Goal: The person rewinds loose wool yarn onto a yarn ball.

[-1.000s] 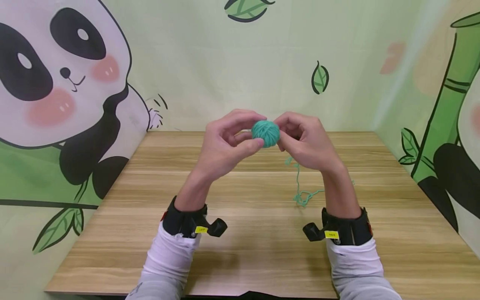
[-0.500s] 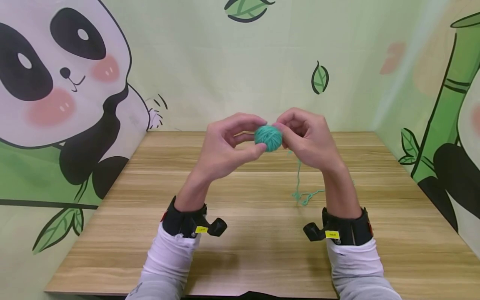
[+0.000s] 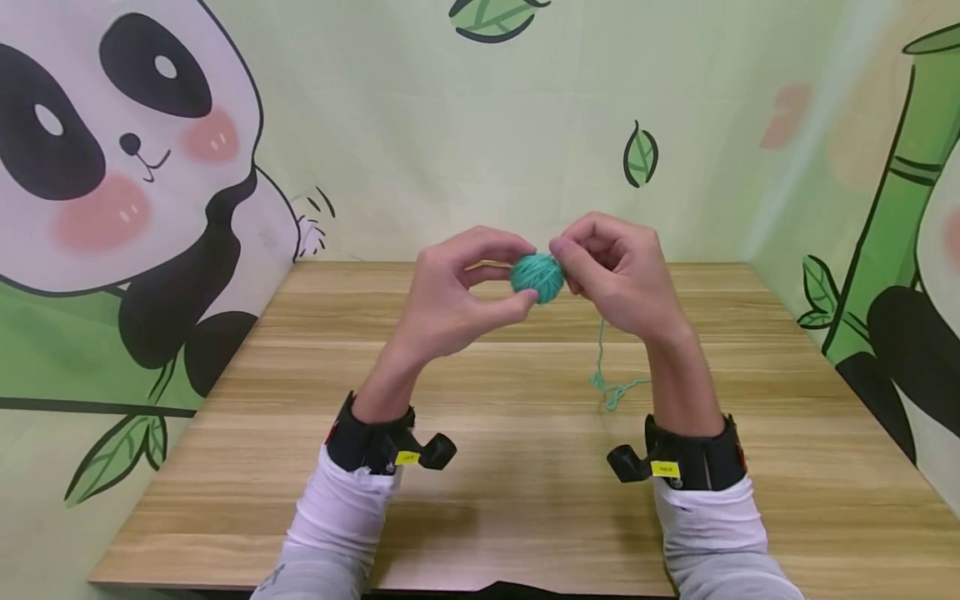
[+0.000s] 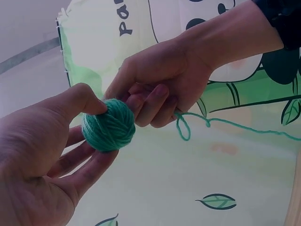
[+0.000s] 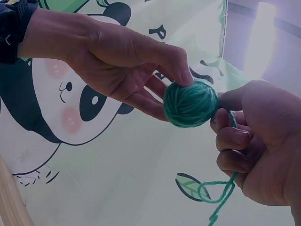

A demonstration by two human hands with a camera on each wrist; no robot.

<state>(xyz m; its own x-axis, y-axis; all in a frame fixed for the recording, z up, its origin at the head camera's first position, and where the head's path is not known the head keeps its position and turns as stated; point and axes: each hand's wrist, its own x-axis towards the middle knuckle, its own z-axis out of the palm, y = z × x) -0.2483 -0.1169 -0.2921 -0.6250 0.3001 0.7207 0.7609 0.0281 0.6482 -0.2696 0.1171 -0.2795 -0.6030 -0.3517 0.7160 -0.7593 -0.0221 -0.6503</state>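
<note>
A small teal ball of yarn (image 3: 537, 278) is up above the table, pinched between the thumb and fingertips of my left hand (image 3: 465, 287). Right beside it, my right hand (image 3: 618, 271) has its fingers curled, with thumb and forefinger pinching the yarn strand at the ball's edge. In the right wrist view the strand (image 5: 233, 120) runs from the ball through the curled fingers. Below that hand a loop of yarn (image 5: 216, 184) hangs out. The loose yarn (image 3: 600, 350) drops to the tabletop, and part of it passes behind the right forearm.
The wood-grain table (image 3: 517, 500) spreads under both arms. A printed backdrop (image 3: 420, 133) with pandas, leaves and bamboo stands behind it and at both sides. Each wrist wears a black strap (image 3: 693, 450) with a small camera.
The ball has shifted slightly right and down with my left hand. My right thumb and forefinger have moved up along the ball's right side, and the hanging yarn has shifted slightly.
</note>
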